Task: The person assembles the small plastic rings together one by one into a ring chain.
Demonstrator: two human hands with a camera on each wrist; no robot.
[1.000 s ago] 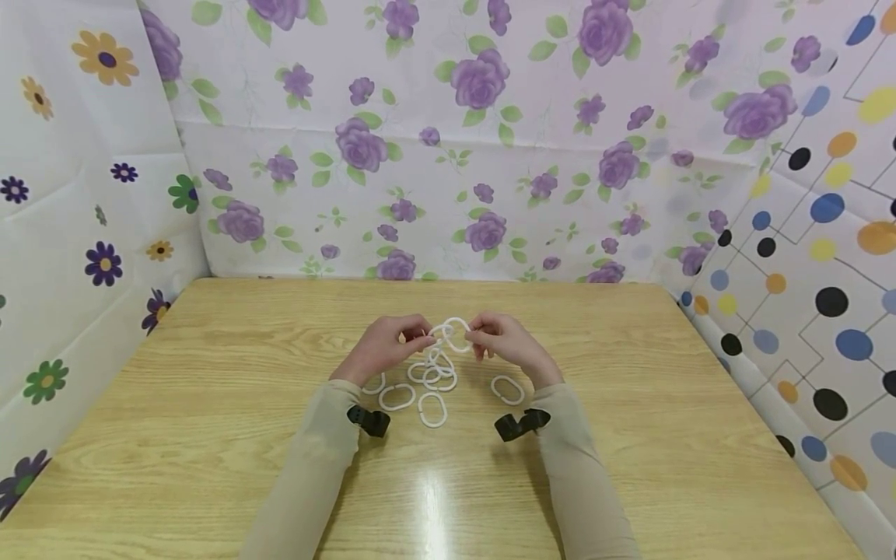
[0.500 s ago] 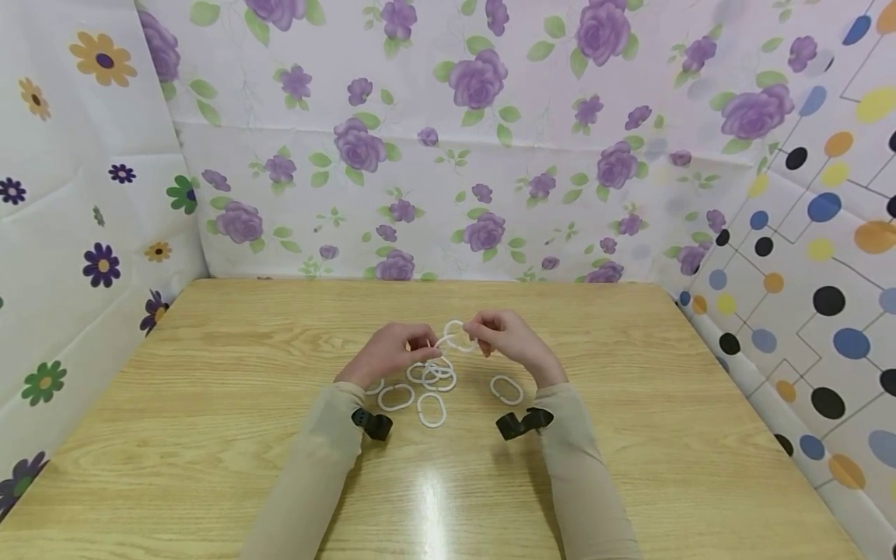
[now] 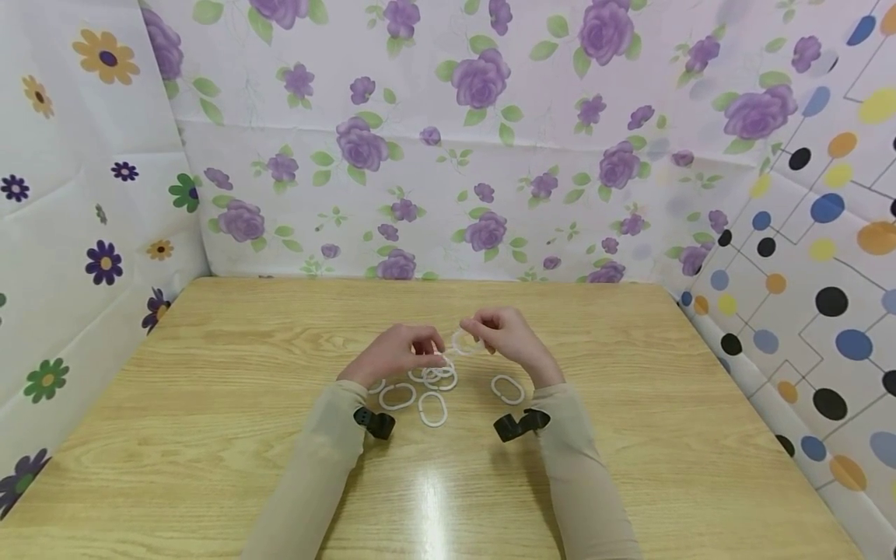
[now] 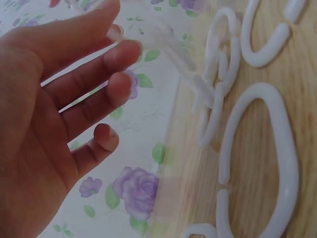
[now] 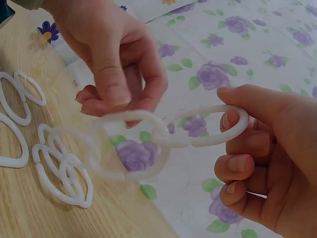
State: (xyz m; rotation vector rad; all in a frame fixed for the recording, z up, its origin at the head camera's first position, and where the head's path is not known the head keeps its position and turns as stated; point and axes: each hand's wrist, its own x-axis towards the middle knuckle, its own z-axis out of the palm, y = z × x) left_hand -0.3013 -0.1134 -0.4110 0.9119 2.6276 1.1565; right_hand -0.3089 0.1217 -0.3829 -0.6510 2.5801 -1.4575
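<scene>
My R hand (image 3: 505,336) pinches white plastic end link (image 5: 215,139), chain (image 5: 124,175) over worktop (image 3: 210,350); L hand's (image 3: 399,354) fingers part-curled alongside, can't tell if gripping. I'd pull v. gently, b/c gaps could unhook.

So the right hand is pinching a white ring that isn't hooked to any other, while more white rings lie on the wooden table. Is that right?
Not quite: the ring pinched by the right hand is linked to another white ring, as the right wrist view shows. The rest holds: more white rings lie on the wooden table.
</scene>
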